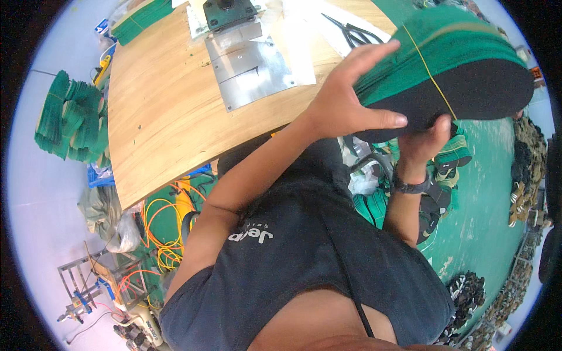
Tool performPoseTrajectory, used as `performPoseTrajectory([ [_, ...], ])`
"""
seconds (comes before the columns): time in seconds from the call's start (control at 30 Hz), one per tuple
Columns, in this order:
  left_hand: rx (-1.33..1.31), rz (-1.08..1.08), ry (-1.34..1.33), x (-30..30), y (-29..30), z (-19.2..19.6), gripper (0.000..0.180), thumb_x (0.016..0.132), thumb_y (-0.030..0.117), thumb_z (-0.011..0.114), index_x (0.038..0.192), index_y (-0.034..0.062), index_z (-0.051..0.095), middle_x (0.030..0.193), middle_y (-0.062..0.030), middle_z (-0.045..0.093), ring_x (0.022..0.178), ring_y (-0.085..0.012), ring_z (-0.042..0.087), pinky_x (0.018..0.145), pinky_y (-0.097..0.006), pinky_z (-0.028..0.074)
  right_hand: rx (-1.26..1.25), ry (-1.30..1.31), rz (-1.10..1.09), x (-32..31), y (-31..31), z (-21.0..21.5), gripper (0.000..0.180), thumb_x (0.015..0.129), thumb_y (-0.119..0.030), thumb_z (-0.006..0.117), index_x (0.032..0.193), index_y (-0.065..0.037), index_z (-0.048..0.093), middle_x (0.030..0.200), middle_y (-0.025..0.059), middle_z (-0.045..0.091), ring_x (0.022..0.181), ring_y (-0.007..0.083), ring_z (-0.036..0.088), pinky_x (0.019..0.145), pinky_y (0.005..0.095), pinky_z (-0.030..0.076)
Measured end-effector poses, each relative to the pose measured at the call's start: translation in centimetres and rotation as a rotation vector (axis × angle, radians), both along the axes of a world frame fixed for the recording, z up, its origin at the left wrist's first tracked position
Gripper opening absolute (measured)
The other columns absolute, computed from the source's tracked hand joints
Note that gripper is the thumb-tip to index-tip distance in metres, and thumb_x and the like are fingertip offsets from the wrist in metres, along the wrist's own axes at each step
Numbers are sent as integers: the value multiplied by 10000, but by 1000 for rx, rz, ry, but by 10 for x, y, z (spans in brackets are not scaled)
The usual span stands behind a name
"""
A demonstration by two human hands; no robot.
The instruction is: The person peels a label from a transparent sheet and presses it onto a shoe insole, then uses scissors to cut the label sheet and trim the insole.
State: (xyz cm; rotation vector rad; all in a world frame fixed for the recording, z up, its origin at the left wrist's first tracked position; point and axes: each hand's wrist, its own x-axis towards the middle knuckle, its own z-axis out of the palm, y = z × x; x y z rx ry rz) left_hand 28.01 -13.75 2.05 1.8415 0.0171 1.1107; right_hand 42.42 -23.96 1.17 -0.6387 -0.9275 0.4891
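Left fingers spread apart beside a banded green-and-black insole stack, right fingers clamped on it

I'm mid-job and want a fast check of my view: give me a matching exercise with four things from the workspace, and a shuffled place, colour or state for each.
1. bundle of soles
2. scissors
3. metal plate
4. wristband

A. silver, lying on the wooden table
B. at the wrist of the right hand
C. green and black, with a yellow strap around it
D. with black looped handles

Pairs: 1-C, 2-D, 3-A, 4-B
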Motion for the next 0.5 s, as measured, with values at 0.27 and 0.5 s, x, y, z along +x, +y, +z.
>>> performPoseTrajectory([
  [0.27, 388, -161, 355, -18, -12, -10, 770, 871, 361, 685, 1495, 74, 336, 1491, -289, 338, 1364, -435, 368, 1113, -482, 327, -279, 397, -118, 55, -6, 8, 593, 982, -471, 509, 1387, -39, 468, 1334, 132, 572, 1147, 305, 581, 1019, 458, 453],
  [0.5, 257, 487, 431, -222, 67, 22, 203, 900, 166, 650, 1065, 66, 713, 898, -76, 728, 808, -182, 682, 757, -326, 544, -569, 452, -342, 201, -37, -64, 573, 964, -446, 549, 1378, -55, 489, 1358, 139, 553, 1161, 309, 572, 1011, 478, 462],
])
